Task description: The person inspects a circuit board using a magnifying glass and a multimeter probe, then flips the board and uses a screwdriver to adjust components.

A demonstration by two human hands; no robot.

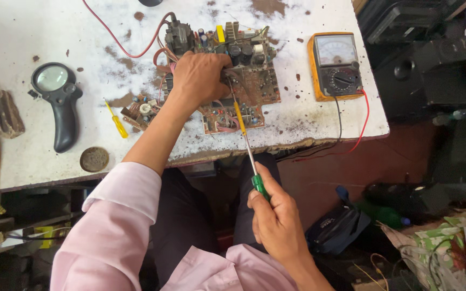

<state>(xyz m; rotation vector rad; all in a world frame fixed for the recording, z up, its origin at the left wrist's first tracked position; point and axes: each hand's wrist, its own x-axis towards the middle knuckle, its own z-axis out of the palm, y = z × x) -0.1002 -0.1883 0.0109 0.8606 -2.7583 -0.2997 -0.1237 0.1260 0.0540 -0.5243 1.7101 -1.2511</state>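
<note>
Left hand (199,75) clamps circuit board (227,75) flat near table (22,32) front edge; right hand (276,215) fist-grips long screwdriver (246,145). Keep tip steady, pressure light, clear of wires.

Rolled pink sleeves (115,226), dark trousers (182,221)

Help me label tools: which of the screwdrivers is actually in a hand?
The long green-handled screwdriver, gripped by the right hand, tip on the circuit board. The small yellow screwdriver lies untouched on the table.
</note>
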